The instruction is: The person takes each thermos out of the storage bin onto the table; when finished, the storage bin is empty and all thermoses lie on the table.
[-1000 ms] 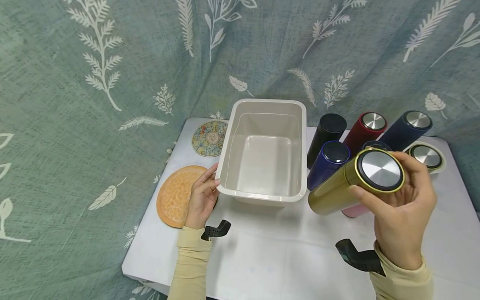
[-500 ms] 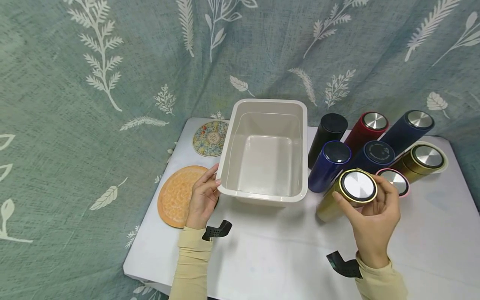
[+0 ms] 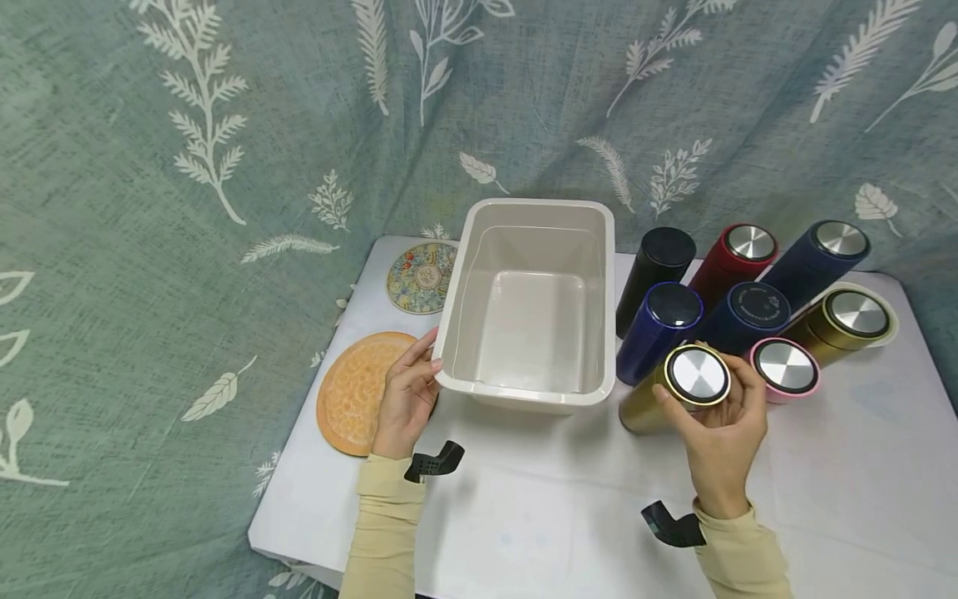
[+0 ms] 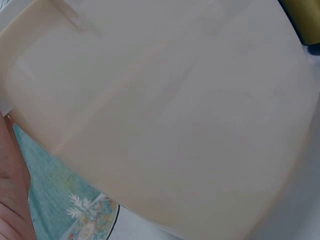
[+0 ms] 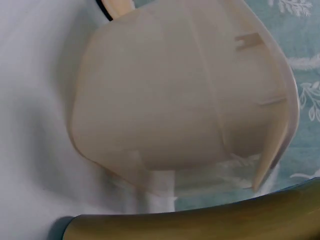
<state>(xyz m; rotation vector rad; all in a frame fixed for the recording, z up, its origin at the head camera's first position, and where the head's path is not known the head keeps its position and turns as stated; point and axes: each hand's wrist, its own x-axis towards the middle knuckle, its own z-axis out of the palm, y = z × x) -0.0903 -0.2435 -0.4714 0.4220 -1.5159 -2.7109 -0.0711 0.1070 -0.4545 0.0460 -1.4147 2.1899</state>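
Note:
My right hand grips a gold vacuum flask near its top, thumb on one side and fingers on the other. The flask stands nearly upright in front of a blue flask, and its side fills the bottom of the right wrist view as a gold band. At the near left corner of a beige plastic tub, my left hand holds the rim between thumb and fingers. The tub's outer wall fills most of the left wrist view.
Several other flasks are grouped right of the tub: a black one, a red one, a pink-rimmed one and another gold one. Left of the tub lie an orange round mat and a patterned round mat.
My right hand has brought the gold flask down and to the left, beside the other flasks, uncovering the pink-rimmed one. My left hand and the tub have stayed in place.

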